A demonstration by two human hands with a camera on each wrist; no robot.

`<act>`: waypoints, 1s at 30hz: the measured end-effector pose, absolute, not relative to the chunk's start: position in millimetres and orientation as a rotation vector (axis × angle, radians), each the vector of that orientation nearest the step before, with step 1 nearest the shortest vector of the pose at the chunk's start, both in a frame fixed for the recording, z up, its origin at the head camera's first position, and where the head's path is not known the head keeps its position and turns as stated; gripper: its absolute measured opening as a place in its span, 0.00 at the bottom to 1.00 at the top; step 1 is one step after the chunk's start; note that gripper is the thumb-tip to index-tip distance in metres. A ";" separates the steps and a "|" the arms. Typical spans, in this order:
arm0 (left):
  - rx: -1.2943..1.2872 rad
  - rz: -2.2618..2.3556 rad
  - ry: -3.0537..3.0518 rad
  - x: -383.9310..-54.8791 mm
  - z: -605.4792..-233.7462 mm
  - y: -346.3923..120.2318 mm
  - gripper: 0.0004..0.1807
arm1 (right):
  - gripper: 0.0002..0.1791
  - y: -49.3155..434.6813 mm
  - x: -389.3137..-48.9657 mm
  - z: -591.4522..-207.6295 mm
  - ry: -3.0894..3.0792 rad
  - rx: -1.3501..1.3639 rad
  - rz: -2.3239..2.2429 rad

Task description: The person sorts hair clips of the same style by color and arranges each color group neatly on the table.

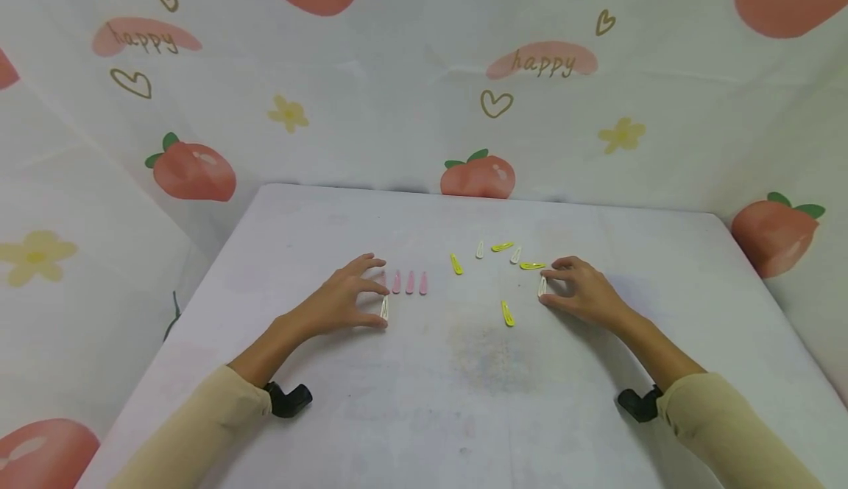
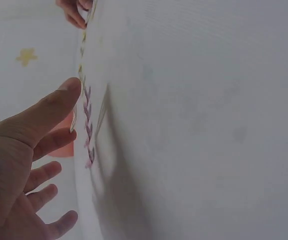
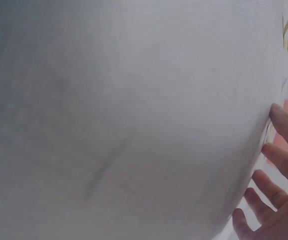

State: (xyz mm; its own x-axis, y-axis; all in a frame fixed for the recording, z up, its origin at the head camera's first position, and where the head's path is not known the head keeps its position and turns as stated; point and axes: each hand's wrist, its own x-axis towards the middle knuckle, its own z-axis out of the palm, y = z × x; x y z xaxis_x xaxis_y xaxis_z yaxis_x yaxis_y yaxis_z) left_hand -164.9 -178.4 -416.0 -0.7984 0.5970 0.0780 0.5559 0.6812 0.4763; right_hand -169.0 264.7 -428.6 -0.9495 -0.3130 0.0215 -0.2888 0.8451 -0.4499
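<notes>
My left hand pinches a white snap hair clip lengthwise between thumb and index finger. In the left wrist view, that clip shows as a thin curved edge by the thumb tip, the other fingers spread apart. Just beyond it, several pink hair clips lie in a row, the leftmost partly hidden by the fingers. On the right, my right hand holds another white hair clip by its ends between thumb and index finger, low at the tabletop. A yellow hair clip lies right beside those fingertips.
Between the hands lie more yellow clips, one nearer the front, one at the left and one at the back. Two white clips, a left one and a right one, lie among them. A printed cloth hangs behind the white table.
</notes>
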 end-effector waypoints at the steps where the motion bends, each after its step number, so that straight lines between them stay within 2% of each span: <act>1: 0.962 0.753 2.808 -162.5 -416.3 -181.6 0.26 | 0.28 264.6 -168.9 -428.6 2.966 -0.483 -0.708; 23: 1.040 0.692 2.818 -157.0 -422.2 -186.8 0.31 | 0.29 264.7 -168.9 -429.9 2.976 -0.466 -0.703; 30: 1.066 0.742 2.829 -160.4 -417.4 -180.4 0.29 | 0.29 263.7 -169.1 -429.1 2.982 -0.474 -0.699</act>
